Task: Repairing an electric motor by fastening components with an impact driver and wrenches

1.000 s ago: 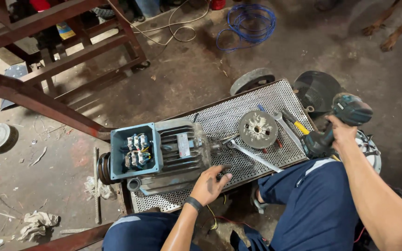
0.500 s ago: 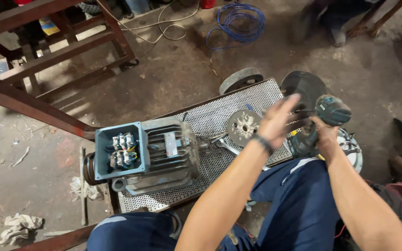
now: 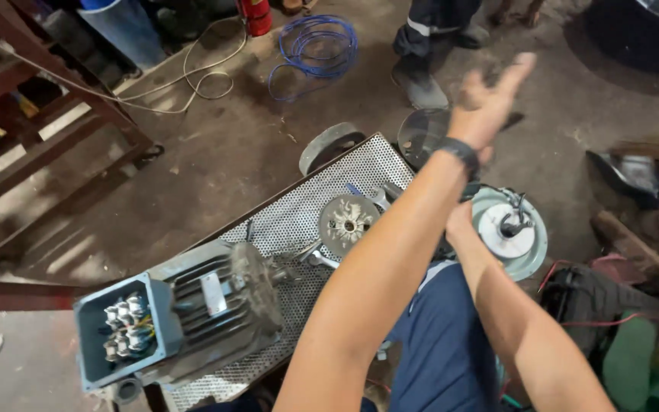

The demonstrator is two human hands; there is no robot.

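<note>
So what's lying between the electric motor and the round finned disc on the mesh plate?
In the head view, a wrench on the mesh plate lies between motor and disc.

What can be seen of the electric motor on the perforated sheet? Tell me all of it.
The electric motor lies on its side on the perforated metal sheet. It has a dark, finned, dusty body, a pale plate on top and a round end cover. Its blue terminal box is open, showing terminals and wires. Neither hand touches it.
</note>
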